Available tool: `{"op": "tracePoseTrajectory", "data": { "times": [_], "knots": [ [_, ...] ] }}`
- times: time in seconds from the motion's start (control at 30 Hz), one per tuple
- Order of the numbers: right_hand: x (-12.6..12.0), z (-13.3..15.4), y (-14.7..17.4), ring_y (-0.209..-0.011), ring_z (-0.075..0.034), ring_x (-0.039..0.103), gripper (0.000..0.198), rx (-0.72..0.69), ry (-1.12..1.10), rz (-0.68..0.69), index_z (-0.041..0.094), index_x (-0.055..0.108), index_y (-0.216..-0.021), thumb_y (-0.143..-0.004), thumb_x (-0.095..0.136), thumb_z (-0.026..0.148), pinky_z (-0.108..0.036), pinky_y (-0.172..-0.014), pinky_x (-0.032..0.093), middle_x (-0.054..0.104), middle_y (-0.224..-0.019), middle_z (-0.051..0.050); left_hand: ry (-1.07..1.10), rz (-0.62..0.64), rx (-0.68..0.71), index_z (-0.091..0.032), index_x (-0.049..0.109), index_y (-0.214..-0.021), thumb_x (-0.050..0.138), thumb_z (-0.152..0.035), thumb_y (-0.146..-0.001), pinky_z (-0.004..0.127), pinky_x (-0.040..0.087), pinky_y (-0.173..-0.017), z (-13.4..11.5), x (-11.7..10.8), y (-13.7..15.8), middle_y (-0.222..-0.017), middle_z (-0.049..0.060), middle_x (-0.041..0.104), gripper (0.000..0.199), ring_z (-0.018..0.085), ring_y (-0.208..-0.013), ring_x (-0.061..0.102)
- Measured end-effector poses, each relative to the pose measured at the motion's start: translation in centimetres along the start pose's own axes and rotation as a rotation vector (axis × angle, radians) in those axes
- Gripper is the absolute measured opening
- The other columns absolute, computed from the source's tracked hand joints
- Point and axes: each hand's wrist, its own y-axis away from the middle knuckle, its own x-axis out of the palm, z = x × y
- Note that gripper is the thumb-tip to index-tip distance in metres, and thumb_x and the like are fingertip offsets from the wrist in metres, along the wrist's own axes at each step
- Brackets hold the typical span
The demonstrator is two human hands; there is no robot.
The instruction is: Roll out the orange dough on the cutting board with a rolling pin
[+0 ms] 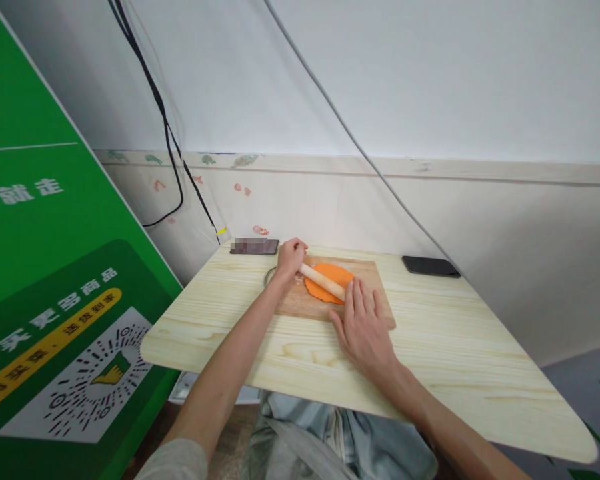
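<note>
A flat round sheet of orange dough (330, 273) lies on a wooden cutting board (367, 268). Across it, slanting down to the right, runs a pale wooden rolling pin (323, 281). My left hand (292, 257) is closed round the pin's far left end. At the near right end, my right hand (365, 320) presses with stretched fingers lying flat over the pin. Its thumb reaches left over the board's near edge. Whitish flour-like smears show on the board near my left wrist.
A dark phone (430, 267) lies at the table's right back, and another dark phone-like device (265, 247) at the left back. The light wood table (300, 360) meets the wall. Cables (167, 133) hang left; a green panel (70, 267) stands beside the table.
</note>
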Motion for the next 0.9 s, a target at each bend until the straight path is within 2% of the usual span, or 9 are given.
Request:
{"op": "tracePoseTrajectory", "data": {
  "times": [0.17,0.33,0.43,0.53,0.67,0.77,0.9],
  "knots": [
    [-0.1,-0.2,0.1,-0.166,-0.04,0.036,0.084,-0.024,-0.001,0.017,-0.003,0.036,-0.171,-0.114,0.025,0.058,-0.06,-0.135,0.027,0.04,-0.174,-0.03,-0.059,0.039,-0.001,-0.022,0.084,-0.096,0.049,-0.012,-0.09,0.031,0.058,-0.093,-0.1,-0.2,0.4,-0.095,0.005,0.085,0.037,0.021,-0.099,0.077],
    [-0.5,-2.2,-2.5,-0.163,-0.038,0.039,0.08,0.001,0.009,0.105,-0.002,0.042,-0.168,-0.115,0.02,0.055,-0.061,-0.133,0.029,0.045,-0.173,-0.027,-0.144,0.07,0.035,-0.025,0.084,-0.096,0.052,-0.012,-0.091,0.031,0.056,-0.097,-0.1,-0.5,0.8,-0.106,0.003,0.086,0.035,0.021,-0.105,0.076],
    [-0.8,-3.3,-4.1,-0.162,-0.038,0.039,0.072,0.026,-0.004,0.134,0.005,0.047,-0.165,-0.117,0.019,0.05,-0.062,-0.131,0.032,0.051,-0.17,-0.024,-0.163,0.083,0.044,-0.024,0.084,-0.097,0.053,-0.015,-0.095,0.031,0.055,-0.095,-0.2,-0.5,0.8,-0.107,0.005,0.086,0.032,0.021,-0.104,0.075],
    [-0.9,-4.4,-5.6,-0.157,-0.036,0.045,0.063,0.026,-0.037,0.125,0.014,0.057,-0.157,-0.118,0.02,0.046,-0.063,-0.125,0.038,0.059,-0.163,-0.021,-0.189,0.097,0.054,-0.023,0.085,-0.1,0.055,-0.021,-0.1,0.031,0.053,-0.092,-0.2,-0.5,0.6,-0.106,0.007,0.085,0.03,0.021,-0.101,0.075],
    [-0.2,-6.1,-7.8,-0.146,-0.034,0.056,0.055,0.069,-0.078,0.102,0.022,0.072,-0.143,-0.118,0.026,0.042,-0.056,-0.119,0.045,0.062,-0.159,-0.018,-0.192,0.125,0.098,-0.021,0.085,-0.1,0.058,-0.026,-0.1,0.03,0.051,-0.087,0.0,-0.3,0.1,-0.103,0.008,0.085,0.027,0.021,-0.094,0.072],
    [0.7,-7.3,-9.2,-0.139,-0.036,0.061,0.054,0.12,-0.114,0.092,0.022,0.079,-0.135,-0.117,0.032,0.042,-0.053,-0.116,0.048,0.065,-0.155,-0.019,-0.171,0.149,0.129,-0.02,0.085,-0.098,0.06,-0.026,-0.099,0.029,0.051,-0.085,0.2,-0.1,-0.3,-0.1,0.008,0.084,0.025,0.021,-0.091,0.072],
    [1.6,-8.1,-9.8,-0.132,-0.034,0.064,0.053,0.153,-0.189,0.029,0.018,0.08,-0.13,-0.116,0.035,0.042,-0.047,-0.11,0.052,0.069,-0.144,-0.02,-0.117,0.179,0.171,-0.02,0.084,-0.104,0.056,-0.018,-0.097,0.029,0.053,-0.089,0.4,0.0,-0.4,-0.103,0.007,0.084,0.029,0.02,-0.096,0.073]
  ]
}}
